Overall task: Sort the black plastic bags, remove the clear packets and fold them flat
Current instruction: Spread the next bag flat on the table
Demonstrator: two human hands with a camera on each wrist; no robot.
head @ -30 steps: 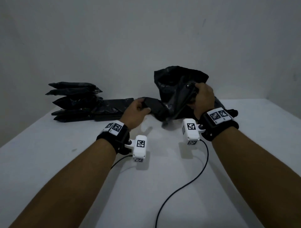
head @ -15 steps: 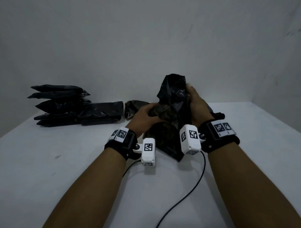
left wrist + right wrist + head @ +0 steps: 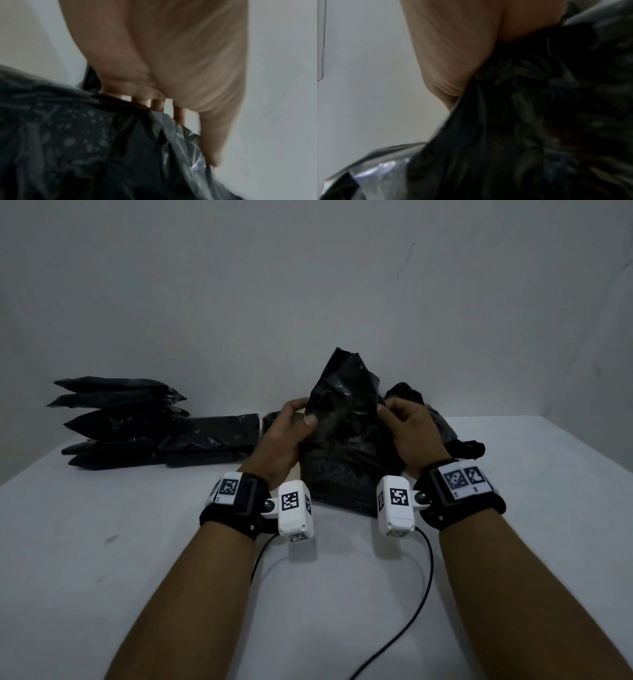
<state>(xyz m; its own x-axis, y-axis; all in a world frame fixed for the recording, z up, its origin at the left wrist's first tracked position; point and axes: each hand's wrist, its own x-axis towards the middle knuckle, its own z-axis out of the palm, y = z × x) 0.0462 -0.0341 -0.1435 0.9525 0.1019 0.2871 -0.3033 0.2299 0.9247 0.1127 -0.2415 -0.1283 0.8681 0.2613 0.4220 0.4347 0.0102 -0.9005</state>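
A crumpled black plastic bag (image 3: 346, 440) stands upright on the white table (image 3: 102, 542), its top pointing up. My left hand (image 3: 291, 426) grips its left side, thumb on the front. My right hand (image 3: 404, 422) pinches its right edge near the top. The left wrist view shows the black bag (image 3: 77, 142) speckled with pale spots, a shiny clear film (image 3: 185, 142) at its edge under my left hand (image 3: 171, 67). The right wrist view shows the black bag (image 3: 539, 115) against my right hand (image 3: 453, 47); its fingers are hidden.
A stack of folded black bags (image 3: 120, 422) lies at the back left, with a flat one (image 3: 212, 436) beside it. More crumpled black plastic (image 3: 462, 446) lies behind my right hand. Two wrist cables (image 3: 411, 611) trail toward me. A grey wall stands close behind.
The bag has been pulled nearer and stood upright. My right hand moved from its top down to its right edge, and my left hand shifted up along its left side.
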